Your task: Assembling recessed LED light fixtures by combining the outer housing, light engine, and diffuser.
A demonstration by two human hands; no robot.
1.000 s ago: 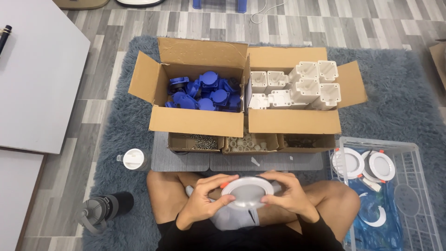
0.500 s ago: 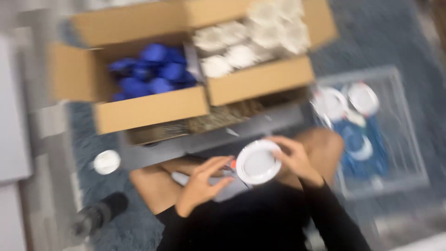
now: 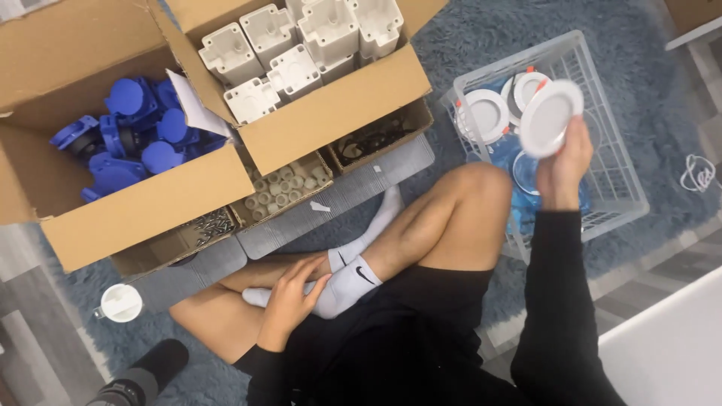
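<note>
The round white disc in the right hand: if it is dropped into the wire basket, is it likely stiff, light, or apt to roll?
The round white disc keeps its flat shape though the right hand grips only its lower edge, so it is probably stiff and light. Its round rim could let it roll if it lands on edge in the wire basket. Similar discs there lie flat.

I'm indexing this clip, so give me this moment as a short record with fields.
right hand: right hand holds a round white disc above the white wire basket
left hand: left hand rests on a white sock
basket contents: more white round pieces
boxes: blue parts; white square parts
</note>
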